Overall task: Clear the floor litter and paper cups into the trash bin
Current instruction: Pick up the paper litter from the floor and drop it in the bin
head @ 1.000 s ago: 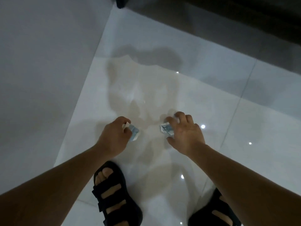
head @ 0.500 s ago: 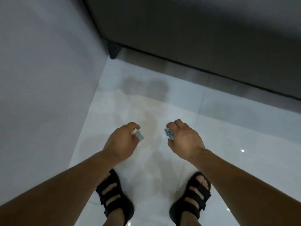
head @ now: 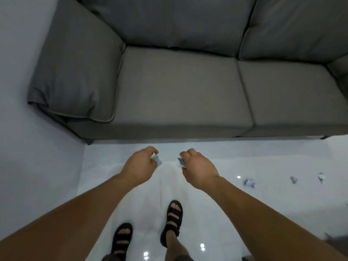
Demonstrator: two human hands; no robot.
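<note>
While both hover over the white floor (head: pixel 244 159), the left hand (head: pixel 140 164) pinches a small crumpled bluish-white scrap (head: pixel 157 160) and the right hand (head: pixel 197 170) pinches a second scrap (head: pixel 181 162); three similar crumpled bits (head: pixel 249 183) lie on the tiles farther right.

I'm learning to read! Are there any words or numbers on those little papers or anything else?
Nothing can be read.
On scrap in left hand: bluish marks, too blurred.
On scrap in right hand: bluish marks, too blurred.
On floor scraps: too small.
On sofa: none.

A grey sofa (head: pixel 178 87) stands beside a pale wall (head: pixel 18 91) on glossy white floor (head: pixel 263 213), with perhaps a dark leg (head: pixel 90 141) beneath
</note>
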